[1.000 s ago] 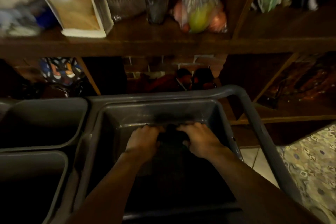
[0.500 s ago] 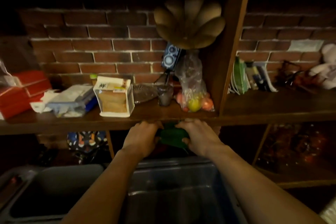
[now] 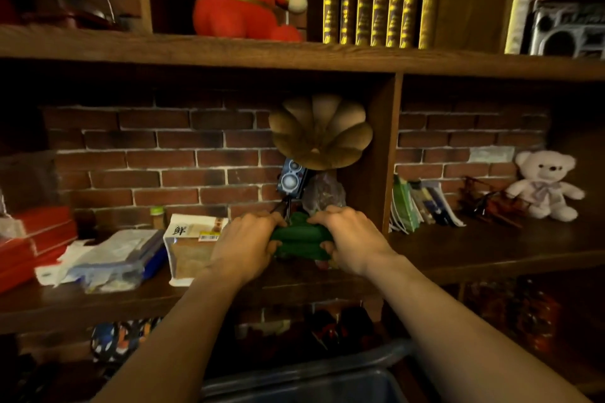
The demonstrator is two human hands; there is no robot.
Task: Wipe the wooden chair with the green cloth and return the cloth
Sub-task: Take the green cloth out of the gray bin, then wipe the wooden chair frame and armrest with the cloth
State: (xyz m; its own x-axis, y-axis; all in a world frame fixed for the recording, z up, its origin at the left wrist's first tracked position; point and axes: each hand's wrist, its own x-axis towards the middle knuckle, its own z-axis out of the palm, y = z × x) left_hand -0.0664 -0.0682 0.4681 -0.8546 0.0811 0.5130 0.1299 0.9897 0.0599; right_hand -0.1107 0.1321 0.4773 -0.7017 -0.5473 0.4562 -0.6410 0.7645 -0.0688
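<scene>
The green cloth [image 3: 299, 237] is bunched into a thick roll between both my hands, held in front of the middle shelf of a wooden bookcase. My left hand [image 3: 244, 244] grips its left end and my right hand [image 3: 348, 239] grips its right end, fingers curled over the top. Both arms reach forward from the bottom of the view. The wooden chair is not in view.
The wooden shelf [image 3: 458, 252] carries a gramophone horn [image 3: 320, 132], a bread bag [image 3: 193, 245], a plastic box [image 3: 118, 255], red boxes [image 3: 29, 239], booklets [image 3: 419, 204] and a white teddy bear [image 3: 545, 183]. A grey bin's rim [image 3: 311, 376] lies below my arms.
My hands lifted the green cloth out of the grey bin and up to shelf height. The view tilted upward from the bin to the bookcase.
</scene>
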